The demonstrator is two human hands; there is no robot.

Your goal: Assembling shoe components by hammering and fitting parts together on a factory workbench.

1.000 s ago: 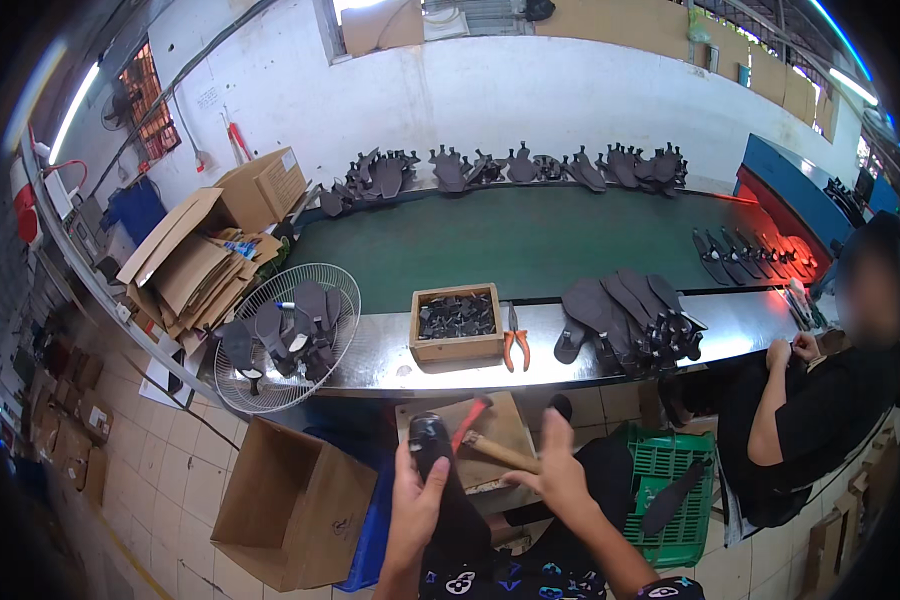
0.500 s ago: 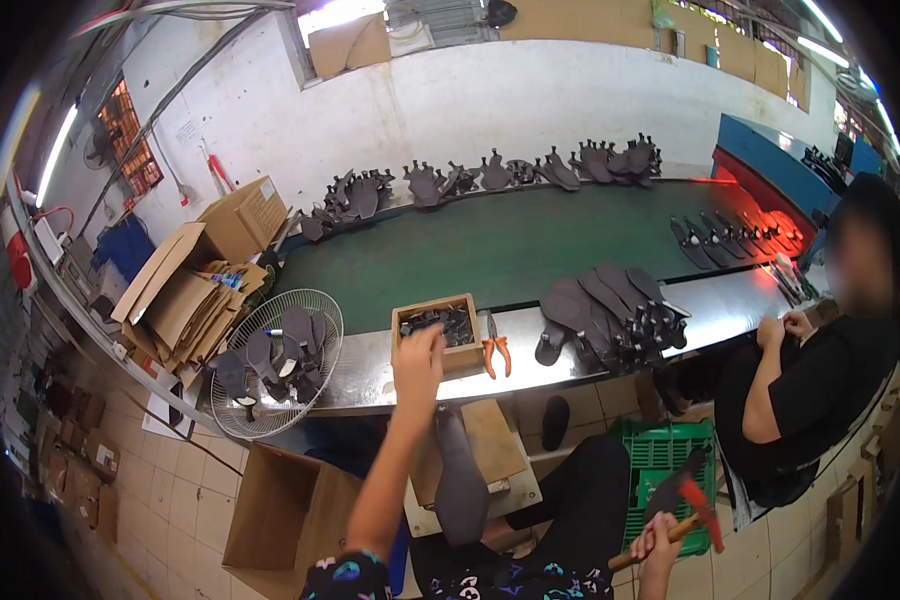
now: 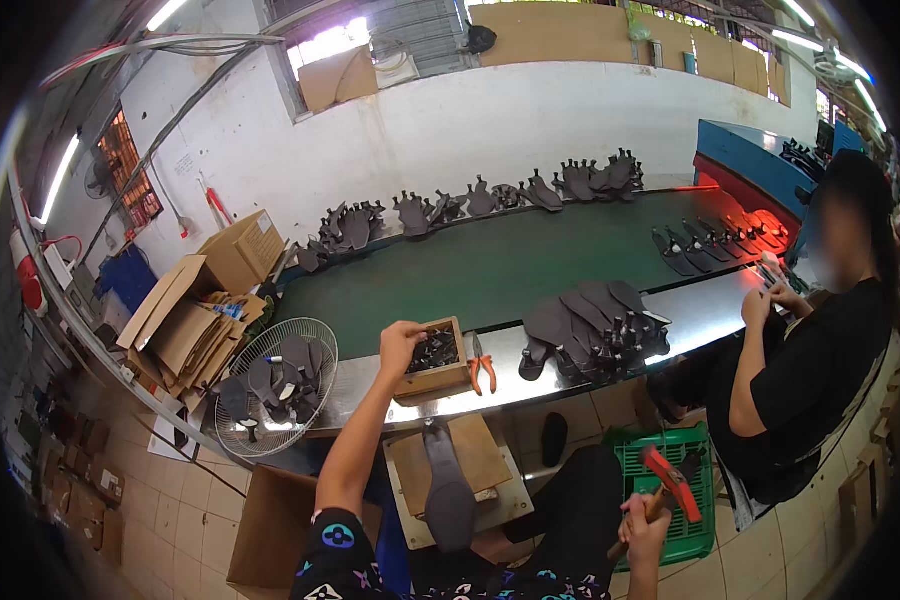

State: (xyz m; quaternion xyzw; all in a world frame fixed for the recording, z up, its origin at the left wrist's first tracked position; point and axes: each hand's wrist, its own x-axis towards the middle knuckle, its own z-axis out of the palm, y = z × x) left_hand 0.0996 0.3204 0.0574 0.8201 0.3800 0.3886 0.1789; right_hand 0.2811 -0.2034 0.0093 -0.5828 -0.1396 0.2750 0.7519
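Reaching left hand [image 3: 400, 345]: head view; at the left end of an open rectangular box of pale wood [image 3: 435, 380], fingers bent over its rim; cannot tell whether a piece is pinched.
Box contents: small dark pieces [image 3: 436, 350], loosely heaped.
Right hand [image 3: 646, 525]: near side, right of the lap; clenched around the wooden handle of a red-headed hammer [image 3: 675, 484], head raised above the handle.
Sole: one dark grey, shoe-shaped sole [image 3: 450, 500], lying lengthwise over a tan rectangular board [image 3: 482, 448], its near end beyond the board; between the two arms, touched by neither hand.
Pliers: one pair, orange-handled [image 3: 483, 372], just right of the box.
Bench: shiny metal surface [image 3: 705, 305]; right of the pliers, a pile of dark grey soles [image 3: 582, 322].
Wire basket: round, pale, shallow basket [image 3: 270, 450], left, holding further soles.
Belt: wide, flat, dark green belt [image 3: 450, 272], beyond the bench.
Crate: green plastic crate [image 3: 695, 538], near right, behind the hammer.
Co-worker: seated person in black [image 3: 820, 350], far right, hands together.
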